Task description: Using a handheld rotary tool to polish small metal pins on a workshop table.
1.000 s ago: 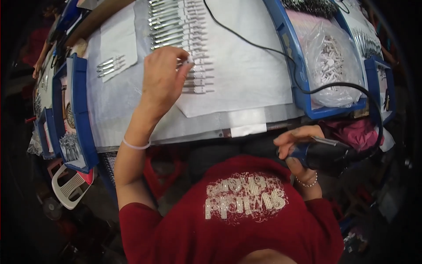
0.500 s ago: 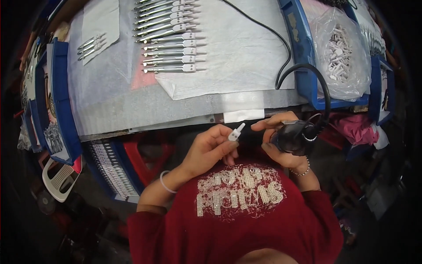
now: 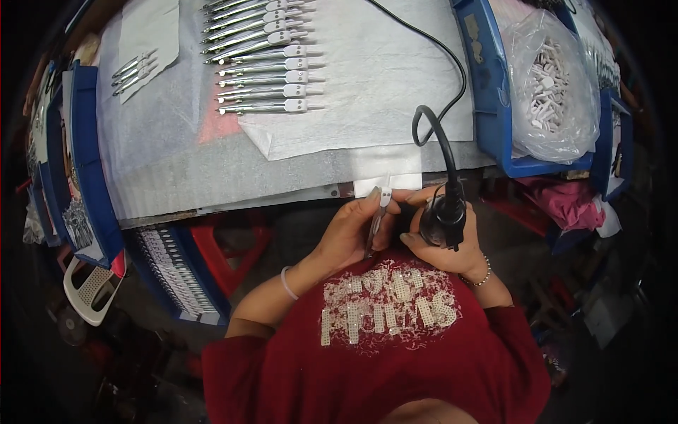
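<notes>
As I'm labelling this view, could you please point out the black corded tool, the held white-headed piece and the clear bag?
Black corded tool (image 3: pixel 443 223), head view: its dark body.
Held white-headed piece (image 3: pixel 385 197), head view: its white head.
Clear bag (image 3: pixel 554 147), head view: its lower plastic.

hands close together before the sheet

nearer than the sheet (image 3: pixel 385 85), the left hand (image 3: pixel 347 230) grips a white-headed piece (image 3: pixel 385 197); the right hand (image 3: pixel 469 247) grips a black tool (image 3: pixel 442 220). a row (image 3: pixel 293 63) of metal pieces lines the sheet's left; right of the sheet, a bin (image 3: pixel 493 85) holds a bag (image 3: pixel 547 99).
</notes>
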Demonstrator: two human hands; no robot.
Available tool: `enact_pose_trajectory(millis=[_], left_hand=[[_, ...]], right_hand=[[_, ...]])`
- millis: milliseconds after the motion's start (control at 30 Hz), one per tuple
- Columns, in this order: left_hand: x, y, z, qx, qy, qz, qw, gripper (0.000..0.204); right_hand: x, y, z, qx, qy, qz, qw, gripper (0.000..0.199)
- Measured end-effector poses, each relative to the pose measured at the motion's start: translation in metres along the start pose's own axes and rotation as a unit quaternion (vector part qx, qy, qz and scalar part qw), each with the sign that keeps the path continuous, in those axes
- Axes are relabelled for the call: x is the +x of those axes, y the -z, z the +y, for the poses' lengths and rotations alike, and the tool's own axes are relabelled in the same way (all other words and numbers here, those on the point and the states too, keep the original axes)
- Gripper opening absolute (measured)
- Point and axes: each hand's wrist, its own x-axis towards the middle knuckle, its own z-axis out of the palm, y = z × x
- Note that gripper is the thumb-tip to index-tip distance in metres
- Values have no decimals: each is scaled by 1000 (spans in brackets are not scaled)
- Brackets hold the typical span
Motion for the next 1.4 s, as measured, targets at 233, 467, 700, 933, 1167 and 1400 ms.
enact_pose_trajectory(millis=[233, 467, 700, 933, 1167, 1400], left_hand=[[1, 0, 2, -71, 9, 2, 997, 39], [-1, -4, 0, 82, -39, 80, 993, 47], [-3, -4, -8, 165, -113, 69, 977, 35], [-5, -3, -8, 162, -113, 76, 977, 27], [-4, -7, 0, 128, -57, 60, 988, 23], [-6, -6, 2, 109, -35, 55, 992, 25]], right_hand=[[3, -2, -5, -13, -9, -26, 1000, 52], [8, -2, -18, -27, -5, -53, 998, 56], [-1, 11, -41, 17, 66, 54, 996, 57], [24, 9, -66, 83, 334, -26, 938, 57], [40, -21, -66, 144, 380, -40, 913, 48], [45, -28, -64, 122, 367, -65, 920, 44]])
